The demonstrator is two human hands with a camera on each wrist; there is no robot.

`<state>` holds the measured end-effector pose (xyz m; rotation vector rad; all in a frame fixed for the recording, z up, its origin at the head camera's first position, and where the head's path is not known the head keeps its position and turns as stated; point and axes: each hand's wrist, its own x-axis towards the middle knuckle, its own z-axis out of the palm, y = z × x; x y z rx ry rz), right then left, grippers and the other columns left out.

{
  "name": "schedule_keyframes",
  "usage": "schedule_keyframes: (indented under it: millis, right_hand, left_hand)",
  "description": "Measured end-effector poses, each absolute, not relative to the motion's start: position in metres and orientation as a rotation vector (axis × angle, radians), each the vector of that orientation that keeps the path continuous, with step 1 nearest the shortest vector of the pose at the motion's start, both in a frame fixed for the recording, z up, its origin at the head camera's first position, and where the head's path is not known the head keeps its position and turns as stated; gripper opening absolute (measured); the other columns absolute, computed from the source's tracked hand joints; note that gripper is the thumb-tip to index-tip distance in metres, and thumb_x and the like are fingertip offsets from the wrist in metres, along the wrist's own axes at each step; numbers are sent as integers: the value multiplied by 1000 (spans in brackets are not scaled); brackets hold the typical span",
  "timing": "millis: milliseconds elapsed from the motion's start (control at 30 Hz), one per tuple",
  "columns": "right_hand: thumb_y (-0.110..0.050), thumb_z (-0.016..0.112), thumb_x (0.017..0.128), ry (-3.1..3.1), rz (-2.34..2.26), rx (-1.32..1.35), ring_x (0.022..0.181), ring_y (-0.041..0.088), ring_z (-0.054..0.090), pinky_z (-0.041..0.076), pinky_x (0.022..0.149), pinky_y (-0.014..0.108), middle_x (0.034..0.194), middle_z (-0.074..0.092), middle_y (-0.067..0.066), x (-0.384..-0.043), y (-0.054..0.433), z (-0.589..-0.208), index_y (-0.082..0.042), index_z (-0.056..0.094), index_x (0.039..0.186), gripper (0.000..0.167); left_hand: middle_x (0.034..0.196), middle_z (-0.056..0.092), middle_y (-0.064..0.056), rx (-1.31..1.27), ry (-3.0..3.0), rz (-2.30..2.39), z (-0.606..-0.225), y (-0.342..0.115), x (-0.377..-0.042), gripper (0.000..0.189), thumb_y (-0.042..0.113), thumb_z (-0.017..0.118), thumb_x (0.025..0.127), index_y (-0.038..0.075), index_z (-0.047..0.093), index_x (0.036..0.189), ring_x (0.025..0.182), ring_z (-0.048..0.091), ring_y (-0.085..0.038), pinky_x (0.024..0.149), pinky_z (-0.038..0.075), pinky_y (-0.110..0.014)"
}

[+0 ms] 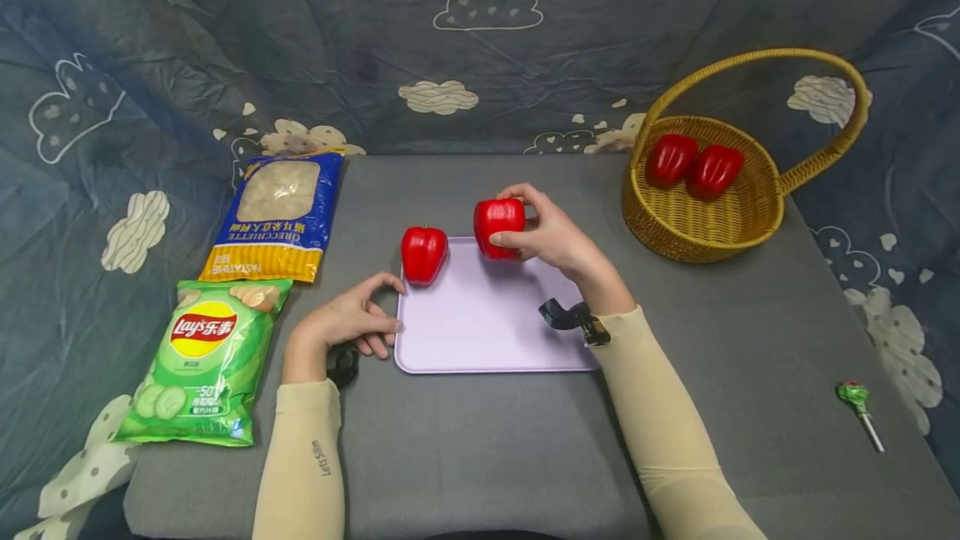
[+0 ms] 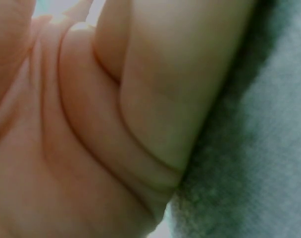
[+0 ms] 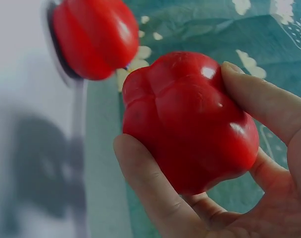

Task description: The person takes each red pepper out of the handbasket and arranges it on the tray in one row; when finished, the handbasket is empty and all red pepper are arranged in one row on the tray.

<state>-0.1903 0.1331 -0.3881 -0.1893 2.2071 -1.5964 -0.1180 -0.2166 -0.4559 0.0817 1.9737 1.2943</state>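
Observation:
My right hand (image 1: 558, 236) grips a red bell pepper (image 1: 495, 217) above the back part of the pale lilac tray (image 1: 480, 327). In the right wrist view, thumb and fingers hold this bell pepper (image 3: 190, 119) around its sides, with its lobed end towards the camera. Another red bell pepper (image 1: 423, 255) stands at the tray's back left corner, stem up. By the tray's left edge, my left hand (image 1: 345, 319) rests with loosely bent fingers, thumb and forefinger tips right at the rim. The left wrist view is filled mostly by the palm and bent fingers.
A wicker basket (image 1: 686, 248) with a tall handle stands at the back right, holding two red bell peppers (image 1: 693, 167). On the left lie an orecchiette pasta bag (image 1: 273, 215) and a green chip bag (image 1: 202, 365). A lollipop (image 1: 855, 397) lies near the right edge.

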Motion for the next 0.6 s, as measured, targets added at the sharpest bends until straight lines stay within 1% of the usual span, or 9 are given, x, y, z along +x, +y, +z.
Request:
schedule_keyframes:
  millis: [267, 467, 600]
  right_hand:
    - [-13, 82, 90, 2189, -1566, -186, 129, 43, 54, 66, 76, 40, 151, 45, 19, -192, 117, -407, -16, 48, 144, 63]
    - [-14, 82, 91, 2196, -1531, -173, 126, 41, 56, 67, 74, 40, 147, 46, 18, -191, 108, -416, -19, 49, 143, 62]
    - [-15, 82, 91, 2204, -1512, -169, 126, 42, 56, 67, 74, 43, 145, 47, 19, -190, 103, -420, -20, 50, 143, 62]
  left_hand:
    - [83, 78, -8, 83, 1980, 1296, -457, -217, -118, 61, 22, 78, 97, 21, 42, 145, 66, 77, -23, 59, 62, -30]
    - [83, 78, -8, 85, 1982, 1300, -458, -217, -118, 59, 20, 77, 97, 21, 42, 145, 65, 77, -23, 58, 62, -30]
    - [83, 78, -8, 83, 1982, 1298, -458, -218, -119, 59, 21, 78, 97, 21, 42, 145, 66, 77, -23, 58, 62, -30]
